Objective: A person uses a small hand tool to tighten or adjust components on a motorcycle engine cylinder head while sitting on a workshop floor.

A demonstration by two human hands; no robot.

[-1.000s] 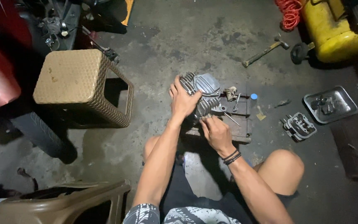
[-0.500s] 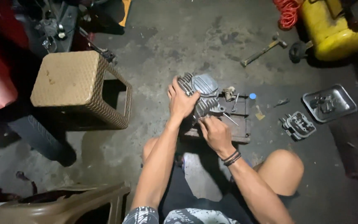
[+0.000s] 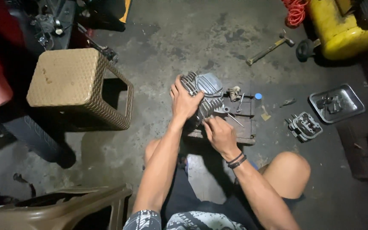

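Stained concrete floor (image 3: 218,38) is serving as your work area, and you are sitting low on it with the finned grey engine cylinder head (image 3: 204,97) resting on a small dark wooden board (image 3: 242,127) just beyond your knees. Your left hand (image 3: 185,101) is lying over the near-left side of the casting, fingers wrapped and pressed onto the fins, so its grip is clamped on the head. Your right hand (image 3: 219,133) is working at the near-right lower edge, fingertips drawn together on something small there; whether it is a tool or a fastener is hidden, so I cannot tell what it is pinching.

To do this well, you are wanting the left palm bearing straight down so the head is not rocking on the board while the right hand is working. Keep the right wrist low and close, turning with the fingertips rather than the arm.

Loose small parts and a thin metal pin (image 3: 236,120) are lying on the board to the right, touching nothing you hold; avoid sweeping them off. A second finned part (image 3: 304,126) and a metal tray (image 3: 336,102) are sitting further right, a hammer (image 3: 270,48) far right, and a woven plastic stool (image 3: 76,87) to the left.
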